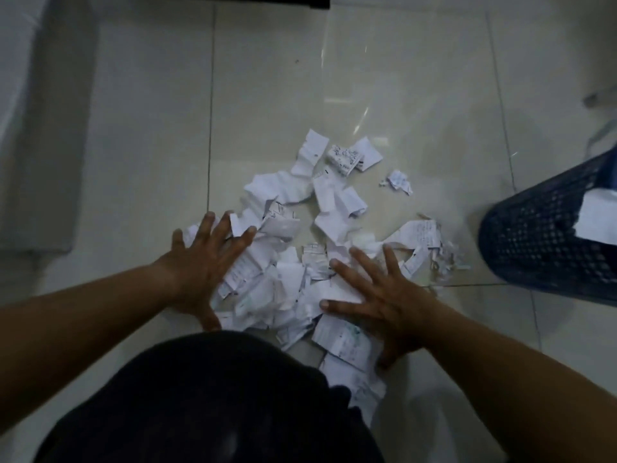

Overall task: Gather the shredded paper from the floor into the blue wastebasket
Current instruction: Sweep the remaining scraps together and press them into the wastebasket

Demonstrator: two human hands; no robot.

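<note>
A heap of torn white paper scraps lies spread on the pale tiled floor in the middle of the head view. My left hand lies flat on the heap's left edge, fingers spread and straight. My right hand presses flat on the heap's right side, fingers spread too. More scraps lie loose farther out, and one small crumpled piece sits apart to the right. The blue mesh wastebasket stands at the right edge with a white piece of paper inside it.
My dark-clothed knee fills the bottom centre, close against the heap. A grey-white block runs along the left edge. A dark object sits at the top. Bare floor tiles lie beyond the paper.
</note>
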